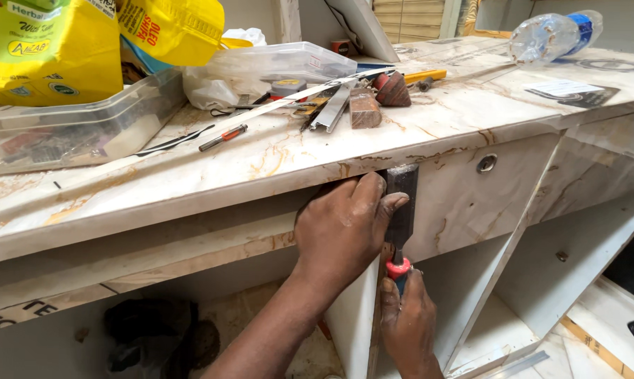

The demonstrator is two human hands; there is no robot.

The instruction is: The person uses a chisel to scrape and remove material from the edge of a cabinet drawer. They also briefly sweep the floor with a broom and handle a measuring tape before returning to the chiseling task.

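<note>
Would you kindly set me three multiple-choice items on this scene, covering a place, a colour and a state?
1. Where is the chisel blade's tip?
A. under the countertop edge
B. in the plastic tray
C. on the floor

2. What colour is the collar on the chisel's handle?
A. green
B. red
C. white

3. How does the left hand sit?
A. hanging free
B. holding a bottle
C. pressed against the blade

Answers: 1 A, the tip meets the underside of the edge. 2 B, a red ring shows above the right hand. 3 C, its fingers lie on the blade.
</note>
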